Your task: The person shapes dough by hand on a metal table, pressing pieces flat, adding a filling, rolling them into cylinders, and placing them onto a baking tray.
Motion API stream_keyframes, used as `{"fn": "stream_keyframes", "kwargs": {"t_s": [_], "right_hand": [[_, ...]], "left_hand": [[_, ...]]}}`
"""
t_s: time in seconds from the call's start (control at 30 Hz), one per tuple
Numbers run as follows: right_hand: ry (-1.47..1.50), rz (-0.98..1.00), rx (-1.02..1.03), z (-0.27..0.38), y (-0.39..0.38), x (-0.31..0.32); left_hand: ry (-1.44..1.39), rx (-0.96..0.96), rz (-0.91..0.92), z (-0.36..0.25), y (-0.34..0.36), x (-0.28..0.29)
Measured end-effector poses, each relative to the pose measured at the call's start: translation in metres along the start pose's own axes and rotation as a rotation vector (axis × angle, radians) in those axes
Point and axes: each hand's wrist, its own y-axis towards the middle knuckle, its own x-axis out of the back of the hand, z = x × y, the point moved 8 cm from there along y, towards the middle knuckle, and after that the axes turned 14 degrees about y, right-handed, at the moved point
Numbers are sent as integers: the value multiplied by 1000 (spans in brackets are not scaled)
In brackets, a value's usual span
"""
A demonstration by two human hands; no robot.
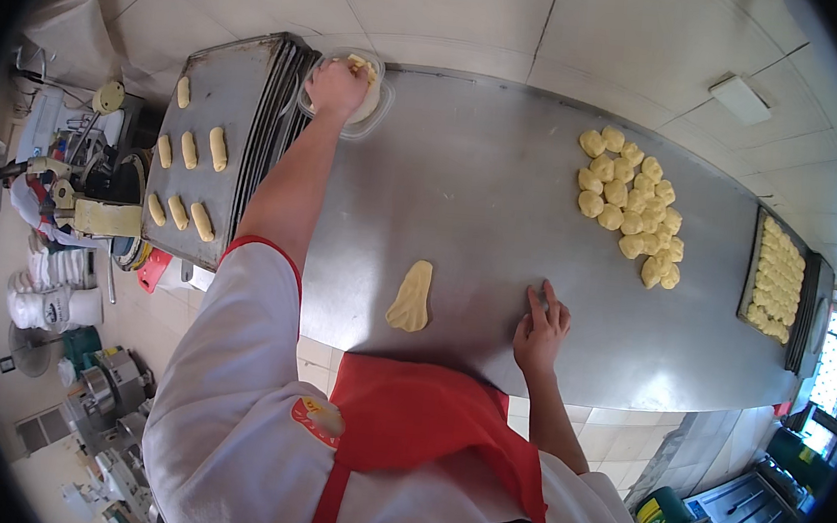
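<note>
Two bare hands work a metal bench (464, 186) before a person in a red apron (417, 409). Nearest, one flattened piece of dough (411, 297) lies on the metal, its broader end toward the apron. To its right, the right hand (541, 332) lies palm down on or just above the surface, fingers loosely parted, grasping nothing visible. Farther out on the left, seven dough rolls (188, 150) sit on the top tray (239, 100) of a dark stack; to the right, dough balls (644, 203) cluster, with a packed tray of dough pieces (774, 280) beyond. At the far edge, the left hand (337, 86) reaches into a clear container (383, 111) of pale contents; its fingertips are hidden, so its grip cannot be told.
</note>
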Motion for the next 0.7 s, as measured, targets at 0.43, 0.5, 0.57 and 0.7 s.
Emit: {"fn": "stream_keyframes", "kwargs": {"t_s": [0.43,0.5,0.57,0.7], "right_hand": [[161,-64,103,36,54,20],[281,-81,135,62,58,23],[438,-97,160,101,63,28],[1140,-66,29,172,85,-2]], "left_hand": [[-569,-107,-443,15,-4,54],[-810,-166,-482,32,-17,83],[-1052,-233,-434,38,-37,108],[-1501,-222,-2,17,-137,110]]}}
